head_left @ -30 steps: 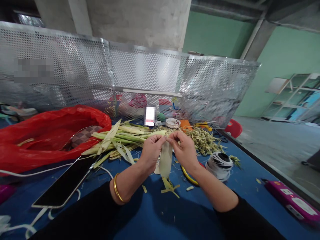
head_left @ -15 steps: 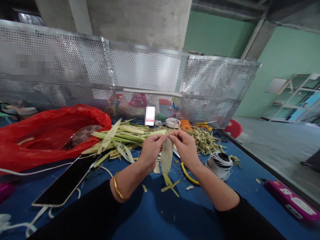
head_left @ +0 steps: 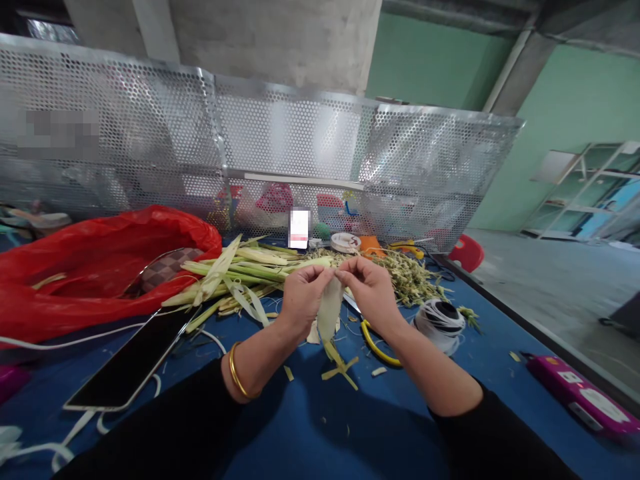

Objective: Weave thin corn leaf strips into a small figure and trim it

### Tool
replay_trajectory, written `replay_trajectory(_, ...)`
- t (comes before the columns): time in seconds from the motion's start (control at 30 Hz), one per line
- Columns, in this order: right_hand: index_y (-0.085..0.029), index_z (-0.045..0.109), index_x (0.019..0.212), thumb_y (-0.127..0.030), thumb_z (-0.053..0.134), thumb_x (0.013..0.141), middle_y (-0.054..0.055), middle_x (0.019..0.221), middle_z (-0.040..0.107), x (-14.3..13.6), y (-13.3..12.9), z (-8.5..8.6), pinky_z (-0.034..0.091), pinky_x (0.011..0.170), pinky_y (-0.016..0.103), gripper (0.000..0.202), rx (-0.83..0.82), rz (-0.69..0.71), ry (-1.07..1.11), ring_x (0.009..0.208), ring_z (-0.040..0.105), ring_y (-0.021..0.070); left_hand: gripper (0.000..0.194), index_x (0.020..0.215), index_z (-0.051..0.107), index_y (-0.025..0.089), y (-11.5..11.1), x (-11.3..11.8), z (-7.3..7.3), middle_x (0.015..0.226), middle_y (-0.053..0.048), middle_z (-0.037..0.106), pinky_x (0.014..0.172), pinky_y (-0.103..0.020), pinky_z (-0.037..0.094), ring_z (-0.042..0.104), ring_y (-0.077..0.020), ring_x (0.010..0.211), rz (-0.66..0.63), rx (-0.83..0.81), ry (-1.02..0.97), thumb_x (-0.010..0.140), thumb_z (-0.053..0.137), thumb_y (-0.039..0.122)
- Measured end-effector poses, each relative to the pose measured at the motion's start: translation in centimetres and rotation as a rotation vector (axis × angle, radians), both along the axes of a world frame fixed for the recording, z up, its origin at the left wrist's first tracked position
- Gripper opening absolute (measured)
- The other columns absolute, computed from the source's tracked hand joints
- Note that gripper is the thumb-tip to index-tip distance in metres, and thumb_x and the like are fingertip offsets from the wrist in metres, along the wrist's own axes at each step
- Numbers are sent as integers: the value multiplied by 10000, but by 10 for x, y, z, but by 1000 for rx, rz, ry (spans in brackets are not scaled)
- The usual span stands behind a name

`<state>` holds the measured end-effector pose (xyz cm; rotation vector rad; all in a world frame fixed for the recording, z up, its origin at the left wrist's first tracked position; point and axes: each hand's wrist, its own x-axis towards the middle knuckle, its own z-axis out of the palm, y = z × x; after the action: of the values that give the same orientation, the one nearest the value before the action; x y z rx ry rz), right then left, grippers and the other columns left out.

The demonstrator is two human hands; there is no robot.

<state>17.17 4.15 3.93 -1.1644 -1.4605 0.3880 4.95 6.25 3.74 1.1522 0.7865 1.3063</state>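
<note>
Gripping one husk strip [head_left: 331, 310] between them, the left hand [head_left: 303, 300] and right hand [head_left: 369, 293] pinch its top above one blue worktop [head_left: 280, 433]. Behind: one red bag [head_left: 107, 303], one phone [head_left: 299, 229].

Soft indoor light, dim shadows, wide-angle edge distortion.

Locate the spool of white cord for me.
In the head view, the spool of white cord is right of centre on the blue table, just beyond the right forearm, beside the dried sprigs.
</note>
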Motion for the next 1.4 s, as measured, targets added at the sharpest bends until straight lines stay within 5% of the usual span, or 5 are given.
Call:
replay_trajectory(0.37, -188, 534, 687, -290, 659, 733, -50, 591, 476, -12, -1, -1, 350, 525, 239, 167, -70, 62, 220, 544, 410, 104, 245, 638, 682, 146, 0, 0, 4, 554, 29, 596, 490, -202, 365, 453, -76, 481, 20, -42, -84, 601, 750, 379)
replay_trajectory(0.63, -196, 560, 703, -225, 605, 791, -29, 656, 536, -16, -11, 0, 384, 615, 254, 103, 137, -48, 23, 617, 460, 120, 257, 617, 609, 154, 5, -1, 0, 526, 50, 528, 468, -192, 323, 400, -70, 479, 84, 48, -41, 683, 697, 386)
replay_trajectory(0.9, -181, 556, 654, -271, 652, 718, -46, 575, 484, -20, -5, -6, 340, 519, 240, 146, -148, 105, 193, 529, 403, 104, 227, 656, 625, 156, 13, -1, -7, 593, 34, 571, 528, -205, 379, 459, -90, 535, 130, 98, -39, 707, 674, 373)
replay_trajectory(1.13, -190, 551, 629, -256, 624, 746, -44, 580, 489, -23, -10, -4, 350, 531, 235, 153, 12, 5, 113, 543, 411, 105, 212, 662, 611, 170, 21, -5, -12, 600, 44, 561, 543, -198, 375, 459, -91, 552, 183, 137, -25, 734, 654, 365)
replay_trajectory(1.4, -182, 529, 573, -259, 630, 715, -55, 536, 429, -23, -5, -12, 306, 507, 242, 190, -164, 47, 106, 522, 369, 101, 248, 660, 606, 165, 23, -4, -12, 579, 46, 543, 523, -198, 361, 440, -88, 531, 206, 104, -50, 711, 669, 399)
